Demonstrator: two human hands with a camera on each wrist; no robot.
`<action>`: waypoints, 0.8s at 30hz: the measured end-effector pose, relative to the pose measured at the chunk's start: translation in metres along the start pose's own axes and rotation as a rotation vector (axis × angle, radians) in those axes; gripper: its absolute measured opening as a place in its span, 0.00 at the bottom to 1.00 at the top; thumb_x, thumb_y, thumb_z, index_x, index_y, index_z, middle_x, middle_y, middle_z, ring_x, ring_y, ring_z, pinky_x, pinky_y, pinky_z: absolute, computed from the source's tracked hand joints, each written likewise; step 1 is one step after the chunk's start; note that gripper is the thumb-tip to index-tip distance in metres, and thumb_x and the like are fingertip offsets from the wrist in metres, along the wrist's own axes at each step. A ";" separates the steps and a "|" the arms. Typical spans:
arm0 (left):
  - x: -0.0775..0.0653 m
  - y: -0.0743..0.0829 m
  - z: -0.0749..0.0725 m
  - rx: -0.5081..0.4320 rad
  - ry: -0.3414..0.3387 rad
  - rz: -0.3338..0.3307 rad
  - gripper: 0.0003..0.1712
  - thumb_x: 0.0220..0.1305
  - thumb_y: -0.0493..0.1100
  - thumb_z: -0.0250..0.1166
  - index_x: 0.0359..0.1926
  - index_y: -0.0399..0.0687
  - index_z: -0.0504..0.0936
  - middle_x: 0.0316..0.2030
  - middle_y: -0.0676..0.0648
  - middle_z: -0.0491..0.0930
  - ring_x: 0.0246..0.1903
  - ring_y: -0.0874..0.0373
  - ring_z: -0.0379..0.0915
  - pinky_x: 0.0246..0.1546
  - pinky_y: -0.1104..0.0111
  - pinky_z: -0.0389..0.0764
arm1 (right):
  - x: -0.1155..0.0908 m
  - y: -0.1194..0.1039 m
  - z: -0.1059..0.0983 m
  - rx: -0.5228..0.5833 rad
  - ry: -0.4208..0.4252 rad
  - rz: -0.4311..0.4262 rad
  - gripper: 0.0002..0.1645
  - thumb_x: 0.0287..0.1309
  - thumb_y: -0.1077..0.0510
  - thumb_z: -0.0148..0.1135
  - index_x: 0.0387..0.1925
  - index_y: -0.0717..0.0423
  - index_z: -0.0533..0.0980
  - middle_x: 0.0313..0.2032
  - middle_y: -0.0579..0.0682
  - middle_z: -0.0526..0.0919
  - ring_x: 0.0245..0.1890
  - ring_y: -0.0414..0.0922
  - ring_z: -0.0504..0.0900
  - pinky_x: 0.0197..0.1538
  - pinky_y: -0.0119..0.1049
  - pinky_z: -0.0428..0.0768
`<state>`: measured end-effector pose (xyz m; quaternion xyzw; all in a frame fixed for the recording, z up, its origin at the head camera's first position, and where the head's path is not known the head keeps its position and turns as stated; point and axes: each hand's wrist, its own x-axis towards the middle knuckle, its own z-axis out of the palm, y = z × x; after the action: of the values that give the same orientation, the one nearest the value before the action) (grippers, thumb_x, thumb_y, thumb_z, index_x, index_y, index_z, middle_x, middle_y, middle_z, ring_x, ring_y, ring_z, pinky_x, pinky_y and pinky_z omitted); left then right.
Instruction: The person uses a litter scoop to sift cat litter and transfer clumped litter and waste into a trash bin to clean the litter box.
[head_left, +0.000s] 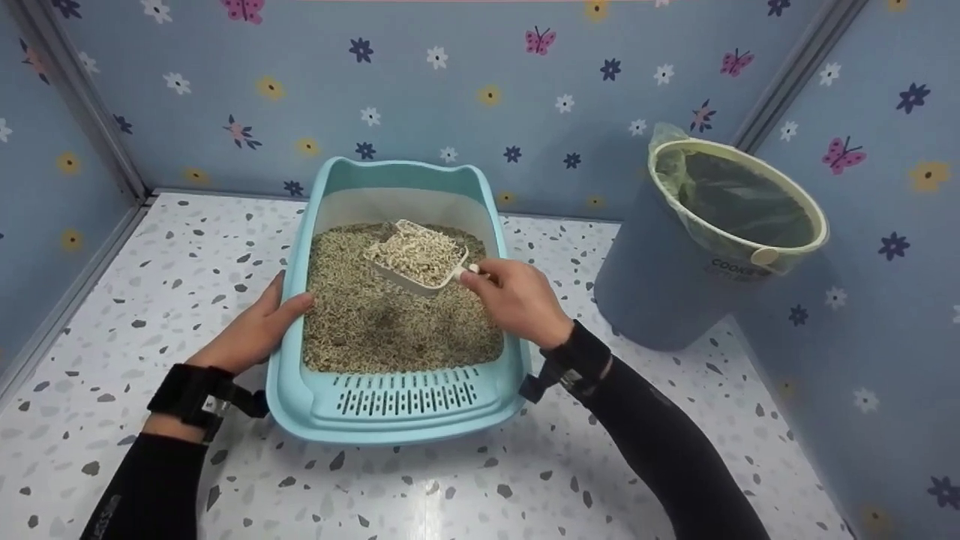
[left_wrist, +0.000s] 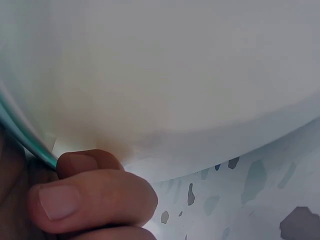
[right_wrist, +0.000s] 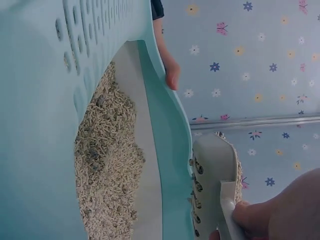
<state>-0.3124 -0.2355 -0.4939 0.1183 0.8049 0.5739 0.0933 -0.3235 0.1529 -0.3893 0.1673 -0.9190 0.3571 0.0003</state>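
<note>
A light-blue litter box (head_left: 405, 431) stands on the speckled surface, with pellet litter (head_left: 375, 330) spread inside it. My left hand (head_left: 259, 326) grips the box's left rim, thumb over the top; in the left wrist view its curled fingers (left_wrist: 95, 197) show outside against the box's pale wall. Above the litter, my right hand (head_left: 521, 300) holds a white litter scoop (head_left: 405, 282) by its handle. The scoop carries a heap of pale litter (head_left: 420, 253). In the right wrist view, the slotted scoop (right_wrist: 215, 155) appears raised over the litter, and its handle is partly hidden by the hand.
To the right stands a blue-grey trash bin (head_left: 660, 277) with a pale rim and a translucent bag (head_left: 670, 172) lining it. Flowered panels (head_left: 420, 97) close off the back and both sides. A slotted ledge (head_left: 405, 390) runs along the box's front.
</note>
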 end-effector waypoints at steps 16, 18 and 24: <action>0.002 0.002 -0.001 0.023 -0.017 -0.005 0.48 0.90 0.63 0.49 0.91 0.68 0.27 0.81 0.23 0.57 0.61 0.31 0.80 0.55 0.55 0.86 | -0.011 0.000 -0.008 0.012 0.005 -0.009 0.22 0.82 0.44 0.66 0.28 0.46 0.76 0.23 0.41 0.68 0.22 0.40 0.66 0.25 0.35 0.68; 0.001 0.002 -0.001 0.032 -0.008 -0.010 0.48 0.90 0.64 0.49 0.91 0.70 0.27 0.81 0.24 0.57 0.61 0.30 0.81 0.56 0.53 0.85 | -0.010 -0.001 -0.007 0.016 0.013 -0.025 0.22 0.82 0.43 0.65 0.28 0.44 0.76 0.23 0.41 0.68 0.22 0.39 0.66 0.25 0.35 0.68; 0.000 0.000 -0.001 0.028 -0.011 -0.015 0.49 0.89 0.64 0.49 0.91 0.70 0.27 0.84 0.24 0.51 0.67 0.25 0.75 0.70 0.35 0.74 | -0.010 -0.003 -0.007 -0.020 -0.006 -0.018 0.25 0.82 0.43 0.65 0.26 0.44 0.73 0.22 0.41 0.67 0.22 0.39 0.66 0.25 0.35 0.68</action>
<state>-0.3126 -0.2367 -0.4933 0.1167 0.8132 0.5612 0.1007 -0.3139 0.1589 -0.3835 0.1765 -0.9210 0.3473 0.0026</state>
